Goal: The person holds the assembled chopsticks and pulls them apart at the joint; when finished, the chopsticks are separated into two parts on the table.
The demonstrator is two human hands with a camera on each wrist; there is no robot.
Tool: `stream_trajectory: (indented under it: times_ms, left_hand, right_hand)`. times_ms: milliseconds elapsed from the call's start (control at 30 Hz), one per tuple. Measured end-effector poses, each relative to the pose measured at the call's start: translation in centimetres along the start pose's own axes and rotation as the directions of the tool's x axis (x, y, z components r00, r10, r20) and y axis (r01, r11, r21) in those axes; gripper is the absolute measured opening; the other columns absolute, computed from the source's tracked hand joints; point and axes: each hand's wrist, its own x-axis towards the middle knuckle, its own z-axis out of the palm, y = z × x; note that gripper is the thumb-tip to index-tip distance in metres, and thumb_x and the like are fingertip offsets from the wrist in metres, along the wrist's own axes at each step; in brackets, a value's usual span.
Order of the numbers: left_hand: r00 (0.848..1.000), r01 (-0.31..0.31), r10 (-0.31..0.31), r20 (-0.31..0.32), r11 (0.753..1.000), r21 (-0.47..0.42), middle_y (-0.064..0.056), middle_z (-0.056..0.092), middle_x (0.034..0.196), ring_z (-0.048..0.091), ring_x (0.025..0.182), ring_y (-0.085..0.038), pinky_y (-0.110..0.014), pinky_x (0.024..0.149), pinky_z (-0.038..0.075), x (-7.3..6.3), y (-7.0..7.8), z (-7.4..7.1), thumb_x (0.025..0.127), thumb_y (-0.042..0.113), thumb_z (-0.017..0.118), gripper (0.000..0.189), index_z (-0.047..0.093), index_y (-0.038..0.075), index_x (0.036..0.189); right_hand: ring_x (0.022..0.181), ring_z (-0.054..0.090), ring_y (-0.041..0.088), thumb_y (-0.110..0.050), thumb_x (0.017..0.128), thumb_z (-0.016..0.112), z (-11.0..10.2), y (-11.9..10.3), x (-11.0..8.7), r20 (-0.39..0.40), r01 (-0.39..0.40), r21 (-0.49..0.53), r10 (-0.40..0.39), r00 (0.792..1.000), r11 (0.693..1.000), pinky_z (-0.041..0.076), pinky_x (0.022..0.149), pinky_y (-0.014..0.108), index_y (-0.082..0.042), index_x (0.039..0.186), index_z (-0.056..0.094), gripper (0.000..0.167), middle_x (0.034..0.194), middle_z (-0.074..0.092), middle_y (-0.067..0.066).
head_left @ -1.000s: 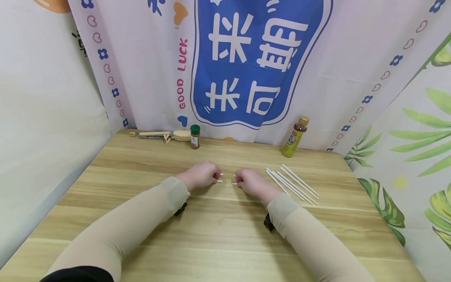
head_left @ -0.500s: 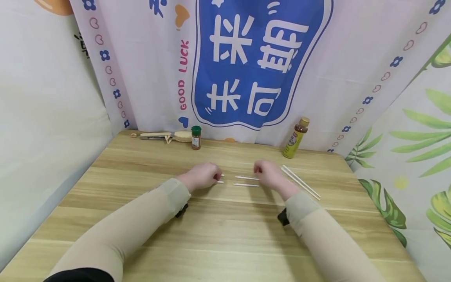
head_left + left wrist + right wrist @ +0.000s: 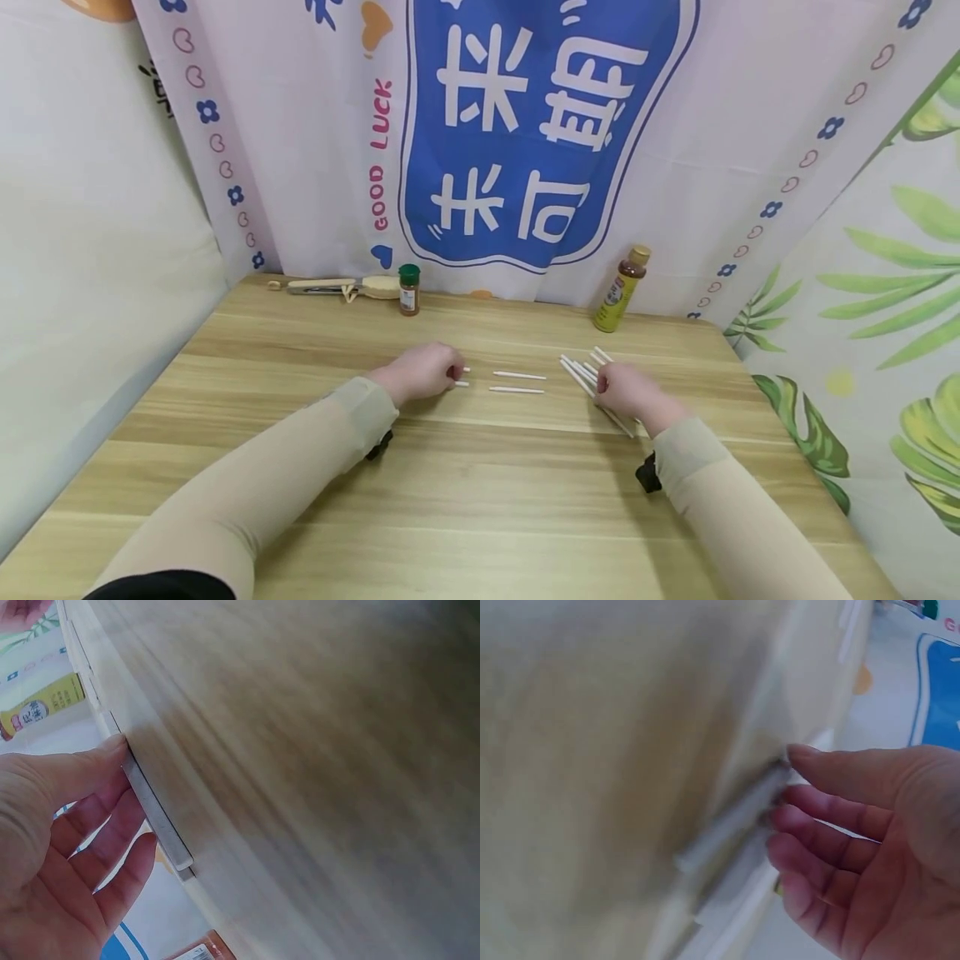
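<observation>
The left hand (image 3: 422, 374) has not moved from the middle of the table (image 3: 465, 500): its grip is curled over two short white stick pieces (image 3: 461, 377), whose ends poke out toward 3 o'clock. The left wrist view shows the fingers (image 3: 112, 825) lying along those pieces, thumb on top.

Just to the right, two more short pieces (image 3: 517, 382) now lie bare and side by side on the wood; a second ago the right hand covered them, so it has let them go.

That right hand (image 3: 628, 390) has travelled off to 3 o'clock and come down on the bundle of long white sticks (image 3: 583, 372), which fans out toward 5 o'clock. Its fingers (image 3: 832, 825) are loosely bent against the stick ends, touching them; I cannot tell whether one is actually pinched yet. My reading is that one stick's pieces are finished with and the right hand is fetching a fresh stick.
</observation>
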Motion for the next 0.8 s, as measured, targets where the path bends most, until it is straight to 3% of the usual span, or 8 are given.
stream_trajectory:
  times_ms: [267, 433, 600, 700, 800]
  left_hand:
    - [1.0, 0.009, -0.009, 0.007, 1.0, -0.012, 0.004, 0.064, 0.083, 0.056, 0.076, -0.014, -0.034, 0.075, 0.048, -0.2, 0.0, -0.1, 0.088, 0.007, 0.074, 0.011, 0.068, 0.014, 0.082]
    - [1.0, 0.0, 0.0, -0.006, 1.0, -0.006, 0.005, 0.063, 0.081, 0.056, 0.075, -0.014, -0.033, 0.075, 0.048, -0.2, 0.0, -0.1, 0.087, 0.007, 0.074, 0.012, 0.068, 0.014, 0.081]
    - [0.999, 0.031, -0.031, -0.017, 0.999, -0.024, 0.006, 0.061, 0.081, 0.056, 0.075, -0.013, -0.031, 0.074, 0.048, -0.4, 0.1, -0.4, 0.089, 0.009, 0.073, 0.008, 0.069, 0.015, 0.085]
    - [0.993, 0.037, -0.044, -0.113, 0.997, -0.062, 0.005, 0.06, 0.087, 0.057, 0.081, -0.013, -0.031, 0.076, 0.049, -0.7, 0.8, -1.2, 0.092, 0.012, 0.07, 0.002, 0.069, 0.013, 0.092]
    - [0.959, -0.008, -0.014, -0.284, 0.997, -0.074, 0.002, 0.06, 0.098, 0.058, 0.092, -0.017, -0.036, 0.085, 0.048, -0.8, 2.2, -2.3, 0.095, 0.015, 0.067, 0.008, 0.068, 0.012, 0.103]
  right_hand:
    - [0.066, 0.051, 0.022, -0.007, 0.093, 0.06, 1.5, -0.6, 0.6, -0.076, -0.036, -0.01, 0.035, 0.996, 0.999, 0.043, 0.062, 0.037, -0.007, 0.081, 0.054, 0.014, 0.072, 0.054, 0.006]
    - [0.069, 0.052, 0.022, -0.009, 0.097, 0.057, 1.2, -1.8, 1.0, -0.091, -0.053, 0.06, 0.058, 0.994, 0.997, 0.044, 0.062, 0.037, -0.005, 0.091, 0.054, 0.008, 0.078, 0.055, 0.007]
    - [0.069, 0.051, 0.02, -0.01, 0.098, 0.057, 0.5, -4.5, 1.3, -0.134, 0.064, 0.134, -0.046, 0.99, 0.989, 0.044, 0.06, 0.035, -0.006, 0.093, 0.054, 0.007, 0.079, 0.055, 0.006]
    - [0.068, 0.051, 0.019, -0.005, 0.098, 0.058, 0.1, -6.5, 1.2, -0.176, 0.185, 0.171, -0.154, 0.972, 0.968, 0.045, 0.06, 0.035, -0.005, 0.093, 0.054, 0.006, 0.077, 0.055, 0.005]
    - [0.068, 0.051, 0.017, -0.002, 0.096, 0.06, 0.0, -8.4, 0.9, -0.232, 0.296, 0.166, -0.254, 0.939, 0.941, 0.045, 0.062, 0.034, -0.005, 0.091, 0.055, 0.008, 0.078, 0.054, 0.003]
